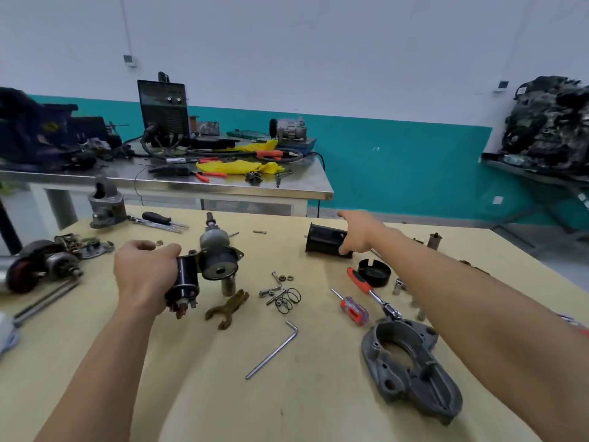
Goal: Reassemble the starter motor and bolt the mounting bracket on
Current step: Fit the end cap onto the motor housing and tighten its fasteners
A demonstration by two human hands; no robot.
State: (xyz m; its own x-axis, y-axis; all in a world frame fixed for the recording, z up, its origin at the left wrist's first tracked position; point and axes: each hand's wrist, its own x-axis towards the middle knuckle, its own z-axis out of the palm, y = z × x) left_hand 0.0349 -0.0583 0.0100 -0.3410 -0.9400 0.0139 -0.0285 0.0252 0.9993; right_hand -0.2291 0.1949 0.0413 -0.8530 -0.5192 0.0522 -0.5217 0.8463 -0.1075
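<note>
Near right of the tabletop: grey cast mounting bracket lies flat, open side up, untouched. Probably parked close so it goes on last. An Allen key lies just left of it, toward the middle.

Middle, right side: ratchet and a small red screwdriver lie side by side within reach of the bracket. A black end cap sits just beyond. Loose bolts and springs are gathered at centre, with a forked lever to their left.

Left of centre: left hand has its fingers curled round the black solenoid, thumb over the top. The solenoid is joined by a plate to the armature assembly, which is tipped with its shaft pointing at the far edge. Judgement: it is gripped by the solenoid so that the armature's near end stays free.

Toward the far edge, right of centre: right hand straddles the right end of the black field casing, which lies on its side. Fingers are spread, index straight out over the top, thumb touching the near lower rim; not closed round it. Likely next step: bring the casing over to sleeve the armature. Task is at an early stage.

Beyond: steel bench with a welder.
</note>
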